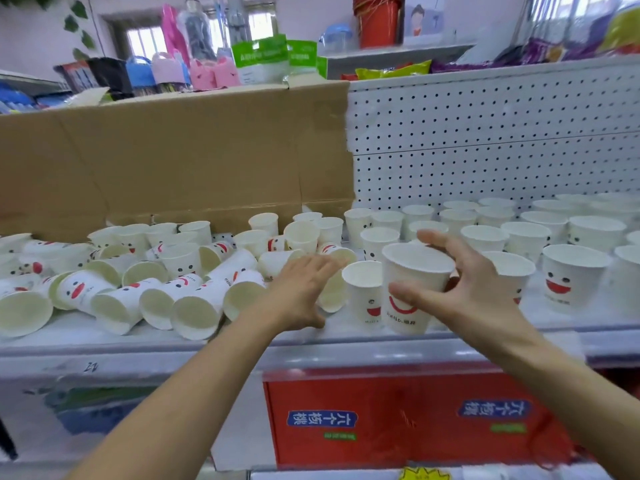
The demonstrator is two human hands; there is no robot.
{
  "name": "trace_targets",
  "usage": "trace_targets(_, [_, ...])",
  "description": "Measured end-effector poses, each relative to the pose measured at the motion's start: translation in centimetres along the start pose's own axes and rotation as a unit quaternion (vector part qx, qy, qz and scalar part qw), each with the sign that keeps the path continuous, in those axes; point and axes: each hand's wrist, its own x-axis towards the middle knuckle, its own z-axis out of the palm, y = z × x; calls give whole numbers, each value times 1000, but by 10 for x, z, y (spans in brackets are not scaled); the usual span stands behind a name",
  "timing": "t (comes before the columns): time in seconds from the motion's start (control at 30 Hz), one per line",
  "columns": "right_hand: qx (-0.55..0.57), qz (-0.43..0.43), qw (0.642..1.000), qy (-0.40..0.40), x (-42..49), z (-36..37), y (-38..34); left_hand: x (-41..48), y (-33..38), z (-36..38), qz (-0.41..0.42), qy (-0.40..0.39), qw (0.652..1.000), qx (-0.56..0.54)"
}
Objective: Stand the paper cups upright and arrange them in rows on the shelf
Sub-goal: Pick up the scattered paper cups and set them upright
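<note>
We saw two bare forearms reaching from the near edge towards a white shelf point(194, 344) crowded with white paper cups printed with red smiling faces. The right hand point(474, 282) held one upright cup point(415, 285) at the near edge of the shelf, just right of centre. Its thumb lay across the cup's near wall and its fingers point(437, 238) curved round the far side of the rim, spread apart. We could not tell whether the cup's base rested on the shelf. Just to the left of it, a smaller-looking neighbouring cup point(363, 292) stood upright. The left hand point(304, 289) was stretched flat, palm down, fingers straight and close together, over a fallen cup point(331, 294). We could not tell whether it touched that cup. To the left lay a heap of toppled cups point(138, 292), most on their sides with open mouths facing near. To the right and far right, rows of standing cups point(519, 233) ran back to a white perforated back panel point(485, 133). A brown cardboard box point(173, 161) stood behind the heap. Below the shelf sat a red carton point(398, 417).
</note>
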Motion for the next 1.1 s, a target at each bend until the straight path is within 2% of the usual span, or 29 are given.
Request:
trace_targets(0.13, [-12, -2, 998, -66, -17, 32, 7, 9, 1, 0, -6, 21, 999, 25])
trace_targets(0.27, [-34, -37, 995, -92, -12, 51, 9, 9, -2, -2, -51, 50, 997, 8])
trace_targets(0.37, [-99, -66, 988, -99, 0, 53, 12, 4, -3, -11, -123, 118, 977, -128])
trace_targets(0.47, [-143, -64, 984, -88, 14, 51, 20, -6, -5, -19, -217, 178, 921, -270])
trace_targets(0.53, [-170, -60, 980, -80, 21, 51, 25, -14, -4, -22, -254, 169, 890, -339])
trace_targets(0.6, [-195, -51, 976, -83, 26, 52, 27, -22, -4, -23, -264, 136, 876, -380])
trace_targets(0.73, [-252, -66, 962, -80, 32, 58, 30, -30, -1, -24, -271, 67, 876, -393])
trace_targets(0.87, [-337, -95, 931, -105, 33, 60, 29, -29, 4, -27, -283, 53, 867, -406])
trace_targets(1.0, [-433, -131, 886, -103, 34, 57, 20, -32, 11, -32, -291, 49, 875, -384])
trace_targets(1.1, [-474, -143, 860, -126, 32, 51, 12, -38, 21, -37, -296, 92, 886, -345])
